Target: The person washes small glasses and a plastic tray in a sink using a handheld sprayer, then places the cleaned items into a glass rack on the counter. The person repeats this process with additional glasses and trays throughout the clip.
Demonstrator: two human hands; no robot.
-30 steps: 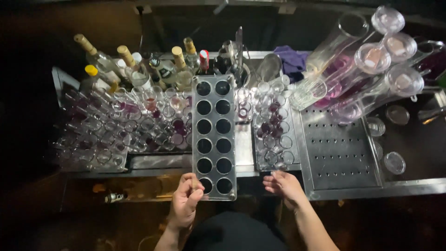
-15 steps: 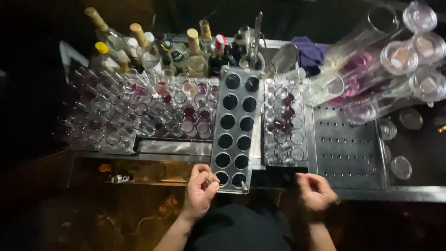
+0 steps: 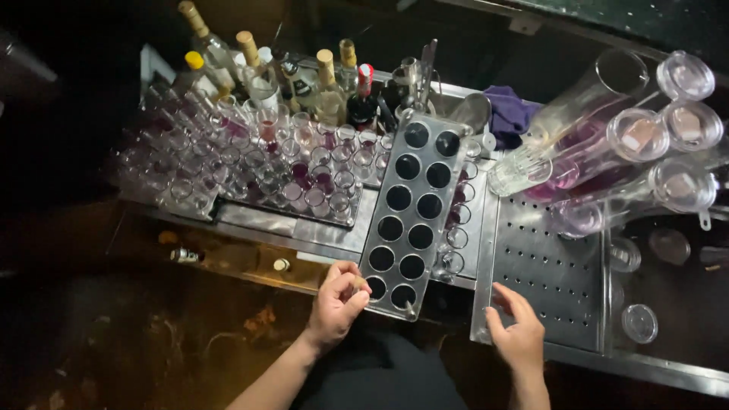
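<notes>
Clear holed rack in left hand

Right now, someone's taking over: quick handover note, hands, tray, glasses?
Left hand: gripping the near left corner of the clear tray with round holes.
Right hand: open, resting on the near edge of the perforated metal drain board, not on the tray.
The tray lies slantwise over small glasses; its holes look empty.
More small glasses stand left, bottles behind.
</notes>
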